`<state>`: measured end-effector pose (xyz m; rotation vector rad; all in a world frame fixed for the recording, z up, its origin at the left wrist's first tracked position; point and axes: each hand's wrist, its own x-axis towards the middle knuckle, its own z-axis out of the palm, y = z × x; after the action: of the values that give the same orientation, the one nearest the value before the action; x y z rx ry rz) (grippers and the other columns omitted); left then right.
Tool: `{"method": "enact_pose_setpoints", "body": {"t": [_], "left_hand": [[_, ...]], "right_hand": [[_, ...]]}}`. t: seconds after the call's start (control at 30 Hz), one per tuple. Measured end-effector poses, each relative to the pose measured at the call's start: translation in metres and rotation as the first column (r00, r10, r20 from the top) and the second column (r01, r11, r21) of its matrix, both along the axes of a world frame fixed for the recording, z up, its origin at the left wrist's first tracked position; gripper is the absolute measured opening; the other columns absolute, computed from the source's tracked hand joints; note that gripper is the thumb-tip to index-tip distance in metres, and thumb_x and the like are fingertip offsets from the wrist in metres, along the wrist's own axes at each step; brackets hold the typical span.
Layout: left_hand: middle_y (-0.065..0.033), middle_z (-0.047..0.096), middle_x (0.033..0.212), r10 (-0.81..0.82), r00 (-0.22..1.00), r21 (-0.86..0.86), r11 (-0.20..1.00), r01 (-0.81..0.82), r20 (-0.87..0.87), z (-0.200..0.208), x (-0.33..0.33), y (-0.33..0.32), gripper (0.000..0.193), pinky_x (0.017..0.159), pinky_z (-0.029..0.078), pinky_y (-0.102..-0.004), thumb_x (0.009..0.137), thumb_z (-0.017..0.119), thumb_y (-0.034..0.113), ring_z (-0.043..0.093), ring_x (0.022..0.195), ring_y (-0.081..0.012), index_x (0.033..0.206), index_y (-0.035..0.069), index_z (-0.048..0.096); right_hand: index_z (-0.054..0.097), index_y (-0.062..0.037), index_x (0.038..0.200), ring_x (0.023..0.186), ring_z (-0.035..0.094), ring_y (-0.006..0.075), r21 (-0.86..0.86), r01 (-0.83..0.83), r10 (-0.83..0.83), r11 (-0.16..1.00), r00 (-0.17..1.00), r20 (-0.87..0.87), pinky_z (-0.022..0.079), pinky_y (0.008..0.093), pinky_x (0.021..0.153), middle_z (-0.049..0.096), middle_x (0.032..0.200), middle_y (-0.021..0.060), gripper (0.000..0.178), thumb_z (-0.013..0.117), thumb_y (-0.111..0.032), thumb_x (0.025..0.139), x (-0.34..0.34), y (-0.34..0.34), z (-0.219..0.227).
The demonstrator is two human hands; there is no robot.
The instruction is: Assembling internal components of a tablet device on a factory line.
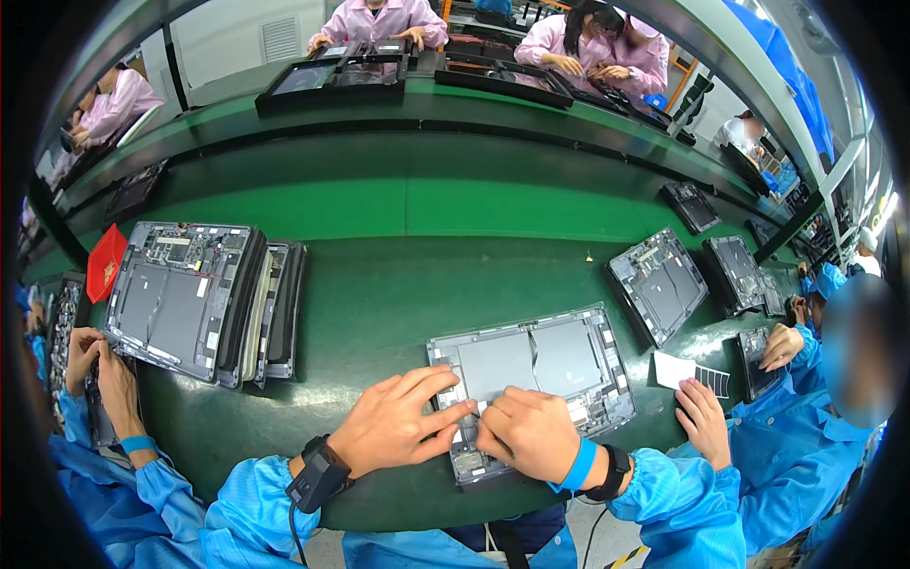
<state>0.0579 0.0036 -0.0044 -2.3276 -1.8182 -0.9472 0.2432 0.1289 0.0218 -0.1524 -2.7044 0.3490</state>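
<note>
In front of me on the green bench lies an opened tablet-like device [569, 360], its grey battery panels, dark cable and metal frame facing up. My left hand [393, 422] rests at its left edge with the fingers stretched and apart, one fingertip reaching toward my right hand. Over the near edge of the device, my right hand [531, 431] is bent down with fingers curled together in a pinch. Whatever is between those fingertips, if anything, is hidden. A blue band circles my right wrist, and a dark strapped box sits on my left wrist.
A stack of similar opened devices [180, 299] stands at left beside a red bin [106, 263]. Another device [659, 284] lies right, near a white sheet [673, 370] under a co-worker's hand [701, 417]. A co-worker's hands [112, 379] are at far left. People in pink work across the bench.
</note>
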Motion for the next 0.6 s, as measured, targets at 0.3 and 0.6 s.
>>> {"method": "enact_pose_setpoints", "body": {"t": [0.3, 0.6], "left_hand": [[-0.0063, 0.062, 0.117, 0.014, 0.999, 0.019, 1.000, -0.014, -0.033, 0.000, 0.003, 0.000, 0.032, 0.080, 0.055, -0.0340, 0.083, 0.070, 0.024, 0.059, 0.119, -0.0239, 0.114, 0.020, 0.072], [-0.0082, 0.063, 0.120, -0.002, 1.000, 0.002, 1.000, 0.002, 0.004, 0.001, 0.010, -0.009, 0.035, 0.096, 0.052, -0.0451, 0.082, 0.071, 0.018, 0.060, 0.117, -0.0299, 0.116, 0.021, 0.072]], "right_hand": [[0.060, -0.0101, 0.069, 0.064, 0.060, 0.0190, -0.015, 0.057, -0.056, 0.998, 0.996, 0.070, 0.049, 0.0342, 0.051, 0.055, 0.064, 0.0021, 0.016, 0.072, -0.017, 0.076, 0.013, -0.011, 0.004], [0.063, -0.0055, 0.074, 0.063, 0.062, 0.0284, -0.371, 0.039, -0.049, 0.928, 0.999, -0.018, 0.049, 0.0386, 0.054, 0.061, 0.069, 0.0090, 0.010, 0.067, -0.010, 0.081, 0.029, 0.017, 0.002]]}}
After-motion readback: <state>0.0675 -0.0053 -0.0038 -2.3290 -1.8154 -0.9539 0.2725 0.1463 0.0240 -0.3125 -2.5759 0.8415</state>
